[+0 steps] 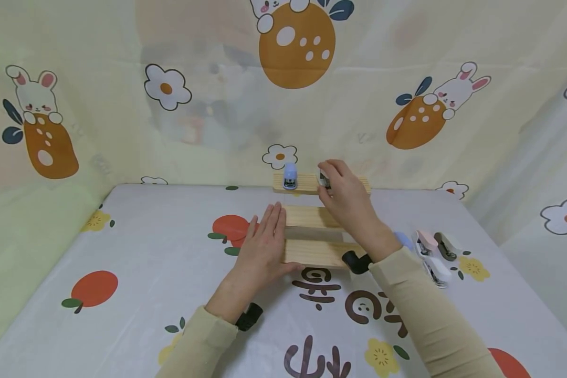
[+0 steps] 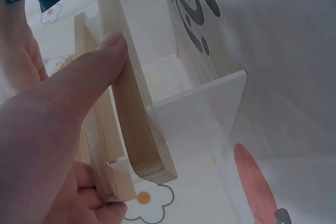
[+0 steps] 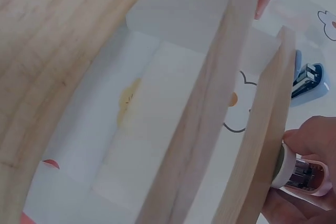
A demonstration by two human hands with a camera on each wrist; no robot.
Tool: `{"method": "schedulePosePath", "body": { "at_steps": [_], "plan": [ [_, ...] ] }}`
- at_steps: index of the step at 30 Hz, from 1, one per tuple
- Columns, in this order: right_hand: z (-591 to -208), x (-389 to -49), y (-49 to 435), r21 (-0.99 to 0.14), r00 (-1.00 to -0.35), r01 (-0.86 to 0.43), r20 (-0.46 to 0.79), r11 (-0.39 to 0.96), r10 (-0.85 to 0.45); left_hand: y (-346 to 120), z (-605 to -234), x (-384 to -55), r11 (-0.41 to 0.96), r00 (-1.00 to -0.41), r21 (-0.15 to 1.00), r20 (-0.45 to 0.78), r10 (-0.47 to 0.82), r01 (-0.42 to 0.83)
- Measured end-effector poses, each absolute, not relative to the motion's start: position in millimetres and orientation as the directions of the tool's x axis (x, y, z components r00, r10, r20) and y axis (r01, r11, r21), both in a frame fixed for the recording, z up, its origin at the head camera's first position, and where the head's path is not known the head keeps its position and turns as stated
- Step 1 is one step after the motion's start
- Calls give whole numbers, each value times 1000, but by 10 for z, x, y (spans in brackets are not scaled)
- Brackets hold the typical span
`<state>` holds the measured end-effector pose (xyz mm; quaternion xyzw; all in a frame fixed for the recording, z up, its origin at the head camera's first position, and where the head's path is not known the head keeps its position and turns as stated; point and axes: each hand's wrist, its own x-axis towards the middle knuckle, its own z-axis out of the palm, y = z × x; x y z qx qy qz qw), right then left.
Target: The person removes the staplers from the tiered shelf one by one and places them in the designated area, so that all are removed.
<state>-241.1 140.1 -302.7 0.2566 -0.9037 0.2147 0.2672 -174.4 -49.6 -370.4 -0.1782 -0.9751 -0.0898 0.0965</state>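
Observation:
A tiered wooden rack (image 1: 316, 254) with clear side panels stands at the table's centre. My left hand (image 1: 263, 247) rests along its left end, fingers extended, thumb (image 2: 107, 51) against the front board (image 2: 137, 114). Over the back board (image 1: 306, 185), my right hand (image 1: 352, 202) pinches a small stapler (image 3: 300, 174) between thumb and fingers. It sits right at the board's surface in the right wrist view; my fingers hide part of it. A light blue mini stapler (image 1: 290, 177) stands upright at the left of that same board.
Right of the rack lie several more mini staplers: a pink one (image 1: 426, 241), a dark grey-green one (image 1: 445, 247), a white one (image 1: 437, 271), and a blue one (image 1: 403, 240) partly behind my right wrist. A patterned cloth (image 1: 146, 294) covers the table; a curtain (image 1: 208, 131) hangs close behind.

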Motion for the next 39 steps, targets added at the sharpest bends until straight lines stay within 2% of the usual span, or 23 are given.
{"method": "schedulePosePath", "body": {
  "at_steps": [16,25,39],
  "plan": [
    [-3081,-2428,1415,-252,-703,-587,629,769,-331,-499,-3699,-1750,923,-922,141,212,325,358],
    [-3072,-2439,1495,-309,-707,-618,620,723,-340,-498,-3710,-1749,922,-919,137,218,329,363],
    [-3010,-2319,1703,-304,-689,-636,637,710,-345,-488,-3697,-1734,922,-921,144,212,326,359]
  ]
}}
